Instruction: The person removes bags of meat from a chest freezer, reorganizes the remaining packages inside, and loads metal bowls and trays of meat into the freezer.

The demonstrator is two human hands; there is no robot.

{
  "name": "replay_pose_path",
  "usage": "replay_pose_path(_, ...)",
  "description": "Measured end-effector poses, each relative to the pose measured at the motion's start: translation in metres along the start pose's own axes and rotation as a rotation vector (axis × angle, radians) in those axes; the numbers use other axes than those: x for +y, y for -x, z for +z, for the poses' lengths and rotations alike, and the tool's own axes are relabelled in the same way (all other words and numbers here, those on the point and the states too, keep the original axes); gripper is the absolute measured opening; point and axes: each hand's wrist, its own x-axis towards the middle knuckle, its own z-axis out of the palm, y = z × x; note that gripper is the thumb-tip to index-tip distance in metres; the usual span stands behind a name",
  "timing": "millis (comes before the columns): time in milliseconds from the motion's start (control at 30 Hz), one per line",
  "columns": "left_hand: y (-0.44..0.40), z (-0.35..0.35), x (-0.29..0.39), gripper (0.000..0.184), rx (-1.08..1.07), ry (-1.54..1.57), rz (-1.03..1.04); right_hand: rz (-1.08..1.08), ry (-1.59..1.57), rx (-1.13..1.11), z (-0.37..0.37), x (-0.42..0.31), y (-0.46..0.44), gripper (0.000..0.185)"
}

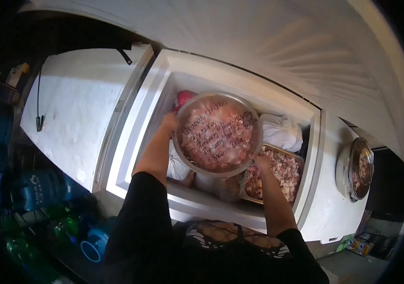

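A round metal bowl (259, 135) is held in both hands over the open chest freezer (316, 142). It is full of pale pink raw meat pieces (211, 158) under clear film with dark handwriting, including "Orange chicken". My left hand (169, 122) grips the left rim, and my right hand (261, 162) is closed on the lower right rim. Below the right hand, a rectangular metal tray (302, 162) of chopped meat (283, 176) sits inside the freezer. White plastic bags (281, 132) lie beside the bowl, and a red bundle (185, 97) shows behind it.
On the white surface at right stands another film-covered bowl (341, 165). The raised lid (306, 47) is behind the freezer. Another white freezer top (78, 109) is at left. Blue water jugs (36, 189) and green bottles (26, 246) stand on the lower left.
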Motion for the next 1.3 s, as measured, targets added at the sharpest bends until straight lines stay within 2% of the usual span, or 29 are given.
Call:
replay_pose_path(67, -0.018, 0.008, -0.005, 0.035, -0.115, 0.063, -0.066, 0.02, 0.025, 0.004, 0.003, -0.007, -0.005, 0.026)
replay_pose_path(133, -0.017, 0.01, -0.006, 0.034, -0.142, 0.058, -0.074, 0.065, 0.004, -0.03, -0.002, -0.003, -0.018, 0.024)
replay_pose_path(200, -0.025, 0.006, -0.001, 0.032, -0.042, 0.002, -0.025, 0.045, 0.106, 0.0, 0.0, 0.0, -0.027, 0.025)
replay_pose_path(300, -0.023, 0.021, 0.0, 0.029, 0.08, 0.145, -0.124, 0.016, 0.18, 0.073, -0.003, 0.003, -0.037, 0.029)
replay_pose_path(333, -0.005, 0.015, 0.006, 0.028, 0.111, 0.26, -0.12, 0.013, 0.192, 0.097, 0.0, 0.002, -0.035, 0.031)
replay_pose_path(400, 0.028, -0.001, 0.012, 0.026, 0.186, 0.489, -0.126, -0.108, 0.445, 0.238, 0.006, -0.011, -0.023, 0.032)
replay_pose_path(433, 0.028, 0.006, 0.001, 0.026, 0.147, 0.765, -0.187, -0.169, 0.573, 0.3, 0.011, -0.016, -0.019, 0.032)
replay_pose_path(500, 0.039, 0.034, -0.033, 0.027, 0.058, 1.311, -0.336, -0.281, 0.645, 0.346, 0.0, 0.03, -0.067, 0.031)
replay_pose_path(533, 0.051, 0.045, -0.05, 0.027, 0.051, 0.913, -0.238, -0.345, 0.676, 0.368, -0.007, 0.048, -0.088, 0.03)
replay_pose_path(600, 0.072, 0.06, -0.074, 0.028, 0.017, 0.122, -0.026, -0.335, 0.599, 0.289, -0.015, 0.055, -0.101, 0.029)
replay_pose_path(633, 0.089, 0.053, -0.071, 0.036, -0.258, -0.111, 0.019, -0.332, 0.559, 0.256, -0.011, 0.053, -0.1, 0.029)
replay_pose_path(700, 0.118, 0.092, -0.077, 0.037, -0.123, -0.231, 0.146, -0.362, 0.634, 0.263, -0.008, 0.038, -0.084, 0.031)
replay_pose_path(767, 0.13, 0.101, -0.067, 0.037, -0.087, -0.297, 0.207, -0.337, 0.651, 0.231, -0.009, 0.027, -0.076, 0.034)
replay_pose_path(833, 0.14, 0.074, -0.042, 0.037, -0.149, -0.316, 0.192, -0.26, 0.607, 0.152, -0.008, 0.016, -0.07, 0.036)
replay_pose_path(933, 0.117, 0.113, -0.058, 0.028, -0.105, -0.071, 0.066, -0.172, 0.649, 0.186, 0.019, -0.039, -0.002, 0.035)
replay_pose_path(1033, 0.114, 0.07, -0.046, 0.024, -0.338, -0.297, 0.376, -0.254, 0.638, 0.126, -0.006, 0.004, -0.057, 0.035)
replay_pose_path(1133, 0.129, 0.025, -0.026, 0.02, -0.374, -0.268, 0.42, -0.206, 0.541, 0.156, -0.015, 0.029, -0.088, 0.035)
replay_pose_path(1233, 0.156, -0.027, -0.008, 0.02, -0.362, -0.231, 0.4, -0.498, 0.602, 0.026, -0.018, 0.025, -0.082, 0.037)
replay_pose_path(1300, 0.175, -0.048, -0.016, 0.018, -0.364, -0.16, 0.438, -0.397, 0.61, 0.088, -0.013, 0.014, -0.068, 0.037)
